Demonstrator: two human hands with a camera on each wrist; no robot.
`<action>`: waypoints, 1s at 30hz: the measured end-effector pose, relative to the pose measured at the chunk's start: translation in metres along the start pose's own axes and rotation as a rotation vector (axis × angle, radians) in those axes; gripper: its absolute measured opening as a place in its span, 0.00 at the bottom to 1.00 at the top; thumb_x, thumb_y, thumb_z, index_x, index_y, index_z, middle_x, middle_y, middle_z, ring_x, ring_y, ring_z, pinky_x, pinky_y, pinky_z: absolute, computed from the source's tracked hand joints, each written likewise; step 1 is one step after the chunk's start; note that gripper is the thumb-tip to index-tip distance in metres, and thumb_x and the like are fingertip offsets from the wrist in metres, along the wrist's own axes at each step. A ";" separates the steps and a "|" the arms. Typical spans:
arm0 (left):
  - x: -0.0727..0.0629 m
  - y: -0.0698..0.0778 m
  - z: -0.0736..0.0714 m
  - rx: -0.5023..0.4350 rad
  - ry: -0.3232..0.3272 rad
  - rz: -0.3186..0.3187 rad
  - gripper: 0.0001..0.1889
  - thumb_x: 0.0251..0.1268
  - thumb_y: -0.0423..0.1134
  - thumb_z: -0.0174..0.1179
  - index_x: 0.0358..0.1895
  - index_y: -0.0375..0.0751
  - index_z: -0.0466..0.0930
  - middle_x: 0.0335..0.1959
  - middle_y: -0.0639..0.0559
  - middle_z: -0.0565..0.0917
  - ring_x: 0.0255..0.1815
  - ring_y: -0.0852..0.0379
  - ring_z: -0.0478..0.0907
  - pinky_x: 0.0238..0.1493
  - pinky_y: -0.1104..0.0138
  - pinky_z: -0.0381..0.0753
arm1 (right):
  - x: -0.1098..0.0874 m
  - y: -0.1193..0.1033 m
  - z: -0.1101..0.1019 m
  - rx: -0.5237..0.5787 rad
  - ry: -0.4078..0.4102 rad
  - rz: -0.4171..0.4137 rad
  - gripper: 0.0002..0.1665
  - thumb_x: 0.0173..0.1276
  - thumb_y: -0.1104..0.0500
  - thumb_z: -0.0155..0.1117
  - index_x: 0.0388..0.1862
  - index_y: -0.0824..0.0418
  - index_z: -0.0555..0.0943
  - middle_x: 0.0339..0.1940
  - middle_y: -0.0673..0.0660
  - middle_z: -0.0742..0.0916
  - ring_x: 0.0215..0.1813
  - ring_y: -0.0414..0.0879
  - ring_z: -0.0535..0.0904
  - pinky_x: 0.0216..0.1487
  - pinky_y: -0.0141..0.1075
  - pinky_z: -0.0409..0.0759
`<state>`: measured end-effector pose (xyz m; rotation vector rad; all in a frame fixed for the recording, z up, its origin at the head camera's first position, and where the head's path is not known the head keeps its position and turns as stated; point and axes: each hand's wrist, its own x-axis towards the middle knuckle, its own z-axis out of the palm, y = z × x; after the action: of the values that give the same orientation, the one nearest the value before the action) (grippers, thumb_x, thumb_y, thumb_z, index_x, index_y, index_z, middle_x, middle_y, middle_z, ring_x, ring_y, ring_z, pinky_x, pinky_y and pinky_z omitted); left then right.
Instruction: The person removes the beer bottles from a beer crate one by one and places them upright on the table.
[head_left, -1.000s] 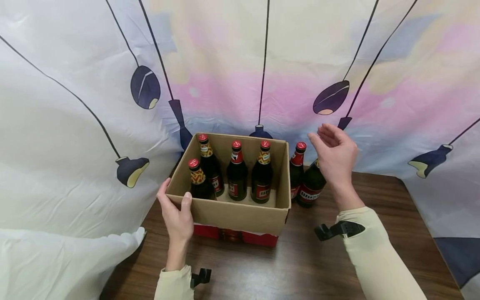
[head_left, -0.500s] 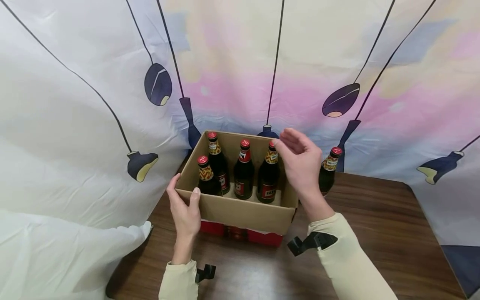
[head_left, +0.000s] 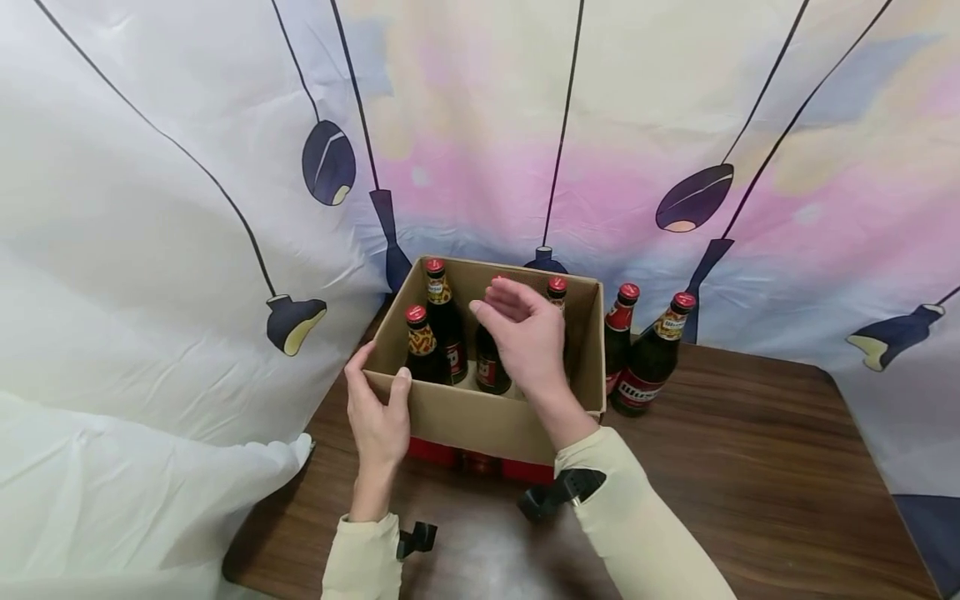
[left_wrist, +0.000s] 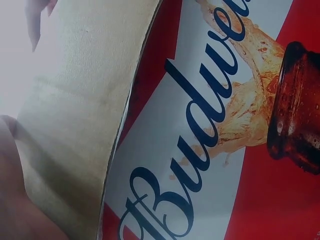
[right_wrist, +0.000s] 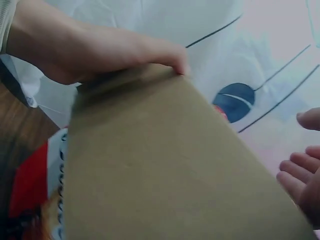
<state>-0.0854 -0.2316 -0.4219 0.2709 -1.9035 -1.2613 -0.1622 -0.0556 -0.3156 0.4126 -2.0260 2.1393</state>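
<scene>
A cardboard box point(head_left: 487, 412) stands on the table, its top flaps up; the left wrist view shows Budweiser print point(left_wrist: 185, 140) on its side. My left hand point(head_left: 381, 421) grips the box's near left corner, thumb on the front flap. Over the box's middle hovers my right hand point(head_left: 528, 337), fingers loosely bent, holding nothing. It partly hides a bottle point(head_left: 491, 371) and another red-capped bottle point(head_left: 557, 287) on the right. Two more beer bottles, a rear one point(head_left: 446, 325) and a nearer one point(head_left: 427, 358), stand at the left inside.
Outside the box on its right, one beer bottle point(head_left: 617, 342) stands beside another bottle point(head_left: 649, 362) on the wooden table point(head_left: 772, 450). A printed curtain point(head_left: 480, 158) hangs behind, and white cloth point(head_left: 135, 500) covers the left side.
My right hand has swung left from above the outside bottles to over the middle of the box. The whole scene has shifted slightly right in view. My left hand keeps its grip.
</scene>
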 end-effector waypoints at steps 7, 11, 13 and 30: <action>-0.001 0.000 0.000 0.040 0.004 0.010 0.29 0.70 0.43 0.59 0.73 0.45 0.71 0.72 0.42 0.77 0.73 0.40 0.72 0.71 0.41 0.66 | -0.003 0.004 0.025 -0.134 -0.102 0.107 0.22 0.65 0.59 0.78 0.58 0.61 0.88 0.52 0.60 0.92 0.56 0.52 0.90 0.59 0.45 0.86; -0.001 0.001 0.001 0.046 0.020 0.029 0.28 0.69 0.42 0.59 0.72 0.44 0.72 0.70 0.41 0.78 0.73 0.39 0.73 0.70 0.40 0.67 | -0.003 0.003 0.038 -0.204 -0.145 0.144 0.22 0.66 0.58 0.77 0.58 0.60 0.88 0.54 0.60 0.92 0.56 0.52 0.90 0.58 0.46 0.86; -0.001 0.001 0.001 0.046 0.023 0.031 0.28 0.69 0.42 0.59 0.71 0.43 0.73 0.69 0.40 0.79 0.72 0.39 0.73 0.70 0.41 0.67 | -0.004 0.003 0.042 -0.233 -0.160 0.169 0.22 0.66 0.58 0.77 0.59 0.59 0.88 0.55 0.59 0.91 0.57 0.52 0.90 0.56 0.47 0.87; -0.003 0.001 0.002 0.029 0.027 0.024 0.27 0.70 0.41 0.58 0.71 0.40 0.72 0.69 0.38 0.78 0.72 0.38 0.73 0.69 0.40 0.67 | 0.004 0.005 0.062 -0.419 -0.236 0.204 0.24 0.64 0.56 0.79 0.58 0.60 0.89 0.51 0.57 0.93 0.55 0.52 0.89 0.57 0.48 0.85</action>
<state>-0.0848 -0.2282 -0.4229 0.2780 -1.8977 -1.2096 -0.1624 -0.1178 -0.3162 0.4252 -2.6732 1.7563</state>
